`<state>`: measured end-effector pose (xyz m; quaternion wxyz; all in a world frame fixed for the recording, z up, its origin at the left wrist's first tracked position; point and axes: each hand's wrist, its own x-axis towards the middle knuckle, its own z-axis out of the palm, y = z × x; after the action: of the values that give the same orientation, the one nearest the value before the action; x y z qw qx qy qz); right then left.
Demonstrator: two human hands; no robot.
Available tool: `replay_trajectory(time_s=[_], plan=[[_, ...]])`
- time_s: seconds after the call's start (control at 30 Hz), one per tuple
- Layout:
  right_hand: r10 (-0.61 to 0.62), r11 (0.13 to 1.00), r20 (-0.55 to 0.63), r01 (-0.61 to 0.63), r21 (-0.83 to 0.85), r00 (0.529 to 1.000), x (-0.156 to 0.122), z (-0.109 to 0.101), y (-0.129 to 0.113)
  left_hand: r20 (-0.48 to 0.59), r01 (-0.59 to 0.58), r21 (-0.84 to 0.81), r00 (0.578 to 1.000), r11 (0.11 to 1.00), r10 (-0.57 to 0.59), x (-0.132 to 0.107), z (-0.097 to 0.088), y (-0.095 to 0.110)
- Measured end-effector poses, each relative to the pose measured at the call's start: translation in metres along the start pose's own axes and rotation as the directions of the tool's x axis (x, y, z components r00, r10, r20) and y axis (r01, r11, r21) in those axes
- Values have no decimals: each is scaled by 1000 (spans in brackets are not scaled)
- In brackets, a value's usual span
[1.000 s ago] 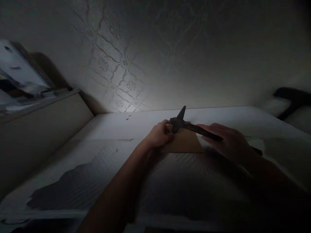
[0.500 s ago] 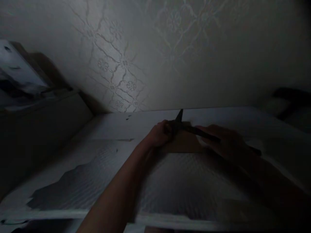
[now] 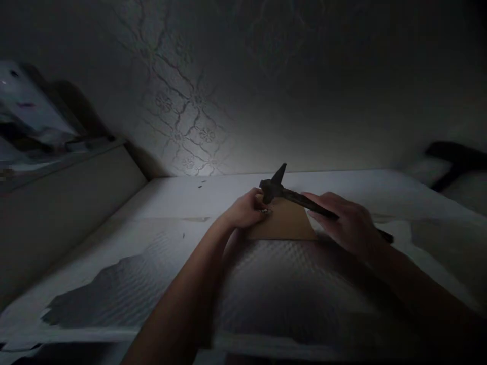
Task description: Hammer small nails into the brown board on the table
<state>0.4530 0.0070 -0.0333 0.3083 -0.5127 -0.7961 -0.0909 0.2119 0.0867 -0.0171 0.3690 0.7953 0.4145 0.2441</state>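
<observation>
My right hand (image 3: 344, 220) is wrapped round the handle of a dark hammer (image 3: 306, 202). The hammer's head, with its pointed end up, is over the fingers of my left hand (image 3: 247, 209). A flat tan board (image 3: 287, 222) lies under the hammer, and my left hand rests at its left side. My left fingers are closed at a small shiny thing (image 3: 266, 211) on the board, too small and dim to name.
A white table (image 3: 175, 197) runs back to a patterned wall (image 3: 186, 116). Grey quilted-looking sheeting (image 3: 114, 284) covers its front. A cabinet (image 3: 76, 203) stands left with objects on top. A dark shape (image 3: 456, 157) sits at far right. Small dark bits (image 3: 201, 183) lie near the wall.
The hammer's head has risen a little, showing the shiny thing at my left fingers. My right hand has shifted slightly left. The board looks brighter; my left hand stays in place.
</observation>
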Motion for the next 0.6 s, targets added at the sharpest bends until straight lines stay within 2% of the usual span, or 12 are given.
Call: replay_trajectory(time_s=[0.1, 0.37, 0.6], plan=[[-8, 1000, 36, 7, 7, 999, 2, -1, -5, -28, -6, -3, 1000, 1000, 5, 0, 0, 1], [-29, 999, 8, 29, 13, 1000, 1, 2, -1, -15, 21, -4, 1000, 1000, -21, 0, 0, 3], [-12, 1000, 10, 12, 2, 1000, 0, -1, -4, 59, 23, -108, 998, 994, -17, -5, -7, 8]])
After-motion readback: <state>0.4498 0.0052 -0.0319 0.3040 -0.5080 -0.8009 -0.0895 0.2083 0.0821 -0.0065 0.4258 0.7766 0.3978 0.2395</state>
